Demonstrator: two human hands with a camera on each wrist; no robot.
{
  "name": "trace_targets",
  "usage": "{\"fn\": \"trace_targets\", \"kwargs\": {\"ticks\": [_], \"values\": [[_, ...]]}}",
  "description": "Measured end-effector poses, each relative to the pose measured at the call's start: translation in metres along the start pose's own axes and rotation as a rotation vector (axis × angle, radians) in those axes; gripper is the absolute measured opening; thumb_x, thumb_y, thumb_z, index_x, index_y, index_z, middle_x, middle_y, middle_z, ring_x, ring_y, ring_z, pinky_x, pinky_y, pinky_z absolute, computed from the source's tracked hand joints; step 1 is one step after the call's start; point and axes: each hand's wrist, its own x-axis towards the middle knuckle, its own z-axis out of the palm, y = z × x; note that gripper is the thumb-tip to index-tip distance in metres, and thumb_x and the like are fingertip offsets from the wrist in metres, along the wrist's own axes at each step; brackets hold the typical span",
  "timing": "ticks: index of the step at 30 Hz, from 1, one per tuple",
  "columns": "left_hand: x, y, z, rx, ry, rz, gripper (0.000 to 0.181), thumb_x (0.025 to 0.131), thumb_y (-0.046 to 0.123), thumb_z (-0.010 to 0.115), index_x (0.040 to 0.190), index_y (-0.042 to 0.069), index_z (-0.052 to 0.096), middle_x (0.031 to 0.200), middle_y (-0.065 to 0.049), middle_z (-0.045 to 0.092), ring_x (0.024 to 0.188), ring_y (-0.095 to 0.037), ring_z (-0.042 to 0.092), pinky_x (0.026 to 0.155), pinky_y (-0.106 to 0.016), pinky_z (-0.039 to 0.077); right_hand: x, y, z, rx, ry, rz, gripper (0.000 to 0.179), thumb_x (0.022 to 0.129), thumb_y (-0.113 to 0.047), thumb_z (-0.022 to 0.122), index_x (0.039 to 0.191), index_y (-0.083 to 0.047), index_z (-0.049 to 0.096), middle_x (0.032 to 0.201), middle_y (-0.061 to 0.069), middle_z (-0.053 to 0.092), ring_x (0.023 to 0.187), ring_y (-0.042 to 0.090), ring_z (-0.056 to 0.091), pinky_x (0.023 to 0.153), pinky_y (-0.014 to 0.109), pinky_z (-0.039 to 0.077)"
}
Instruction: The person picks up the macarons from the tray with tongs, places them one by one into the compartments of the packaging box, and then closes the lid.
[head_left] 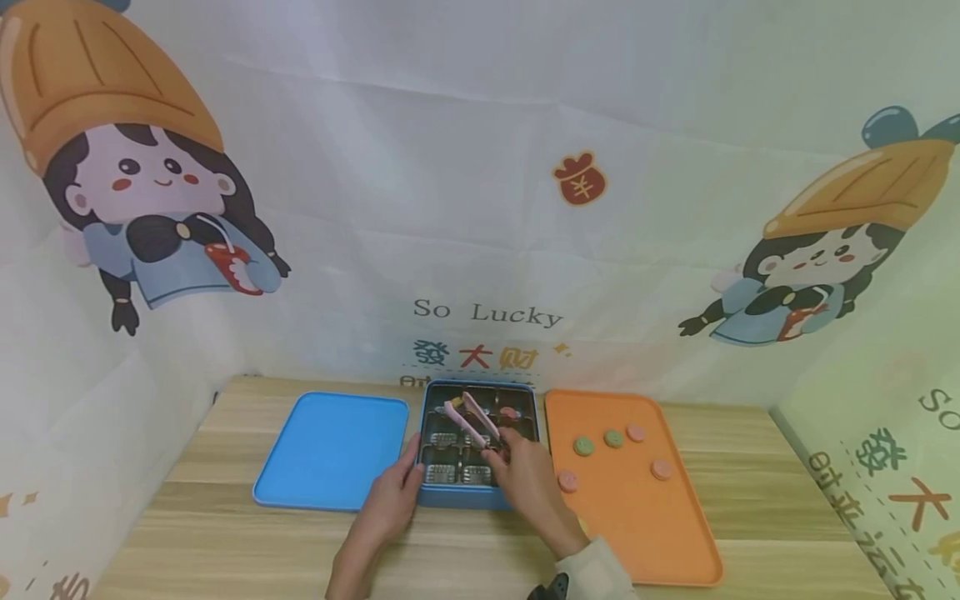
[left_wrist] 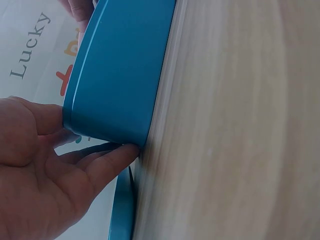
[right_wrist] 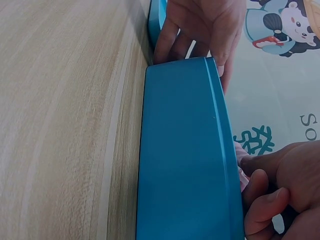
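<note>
A blue box (head_left: 465, 498) with a dark, divided inside stands on the table. My left hand (head_left: 392, 492) rests against its left side, the thumb at the rim and the fingertips low by the corner in the left wrist view. My right hand (head_left: 525, 475) holds pink tongs (head_left: 467, 425) over the compartments. A small yellow piece (head_left: 457, 402) shows at the tongs' tips; I cannot tell whether they grip it. A pinkish-red disc (head_left: 510, 413) lies in the back right compartment. In the right wrist view, the box wall hides most of the tongs.
To the right, an orange tray (head_left: 637, 533) bears several small green and pink discs (head_left: 583, 446). A yellow disc (head_left: 583, 525) there is partly covered by my right wrist. Left of the box lies a blue tray (head_left: 330, 450). A printed cloth backdrop (head_left: 480, 208) rises behind the table.
</note>
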Motion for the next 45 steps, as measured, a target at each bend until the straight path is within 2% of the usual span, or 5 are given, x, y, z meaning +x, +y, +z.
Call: {"fn": "trace_targets", "kwargs": {"ticks": [13, 23, 31, 40, 45], "values": [[0.000, 0.001, 0.000, -0.007, -0.008, -0.019, 0.052, 0.105, 0.015, 0.041, 0.155, 0.002, 0.029, 0.150, -0.028, 0.040, 0.138, -0.048, 0.038, 0.112, -0.060, 0.034, 0.000, 0.004, -0.014, 0.074, -0.024, 0.072, 0.029, 0.089, -0.016, 0.074, 0.113, 0.000, 0.068, 0.059, -0.006, 0.050, 0.047, 0.002, 0.039, 0.039, 0.017, 0.029], [0.000, 0.002, -0.001, -0.013, -0.007, -0.021, 0.053, 0.105, 0.015, 0.041, 0.155, 0.001, 0.029, 0.150, -0.028, 0.040, 0.137, -0.048, 0.039, 0.112, -0.060, 0.035, -0.005, 0.032, -0.042, 0.032, 0.006, 0.106, 0.019, 0.090, -0.016, 0.073, 0.100, -0.002, 0.066, 0.063, -0.004, 0.053, 0.049, 0.005, 0.040, 0.041, 0.018, 0.028], [-0.001, 0.001, -0.001, -0.012, -0.006, -0.016, 0.053, 0.105, 0.015, 0.041, 0.155, 0.001, 0.028, 0.150, -0.028, 0.039, 0.138, -0.048, 0.038, 0.112, -0.060, 0.035, -0.014, 0.055, -0.058, -0.009, 0.031, 0.156, 0.018, 0.090, -0.017, 0.073, 0.101, -0.005, 0.067, 0.064, -0.004, 0.055, 0.050, 0.006, 0.043, 0.044, 0.021, 0.035], [-0.001, 0.000, -0.001, -0.012, -0.007, -0.015, 0.053, 0.105, 0.015, 0.041, 0.155, 0.001, 0.028, 0.152, -0.027, 0.038, 0.139, -0.047, 0.037, 0.113, -0.059, 0.034, -0.019, 0.083, -0.082, -0.028, -0.032, 0.148, 0.016, 0.088, -0.017, 0.075, 0.096, -0.005, 0.068, 0.064, -0.003, 0.058, 0.049, 0.005, 0.039, 0.042, 0.018, 0.029], [0.000, 0.002, -0.001, -0.022, -0.010, -0.014, 0.053, 0.105, 0.015, 0.041, 0.155, 0.000, 0.028, 0.152, -0.027, 0.038, 0.139, -0.047, 0.037, 0.113, -0.059, 0.034, -0.023, 0.094, -0.097, -0.122, -0.015, 0.085, 0.019, 0.087, -0.018, 0.076, 0.094, -0.004, 0.065, 0.058, -0.003, 0.051, 0.048, 0.007, 0.036, 0.043, 0.019, 0.028]]}}
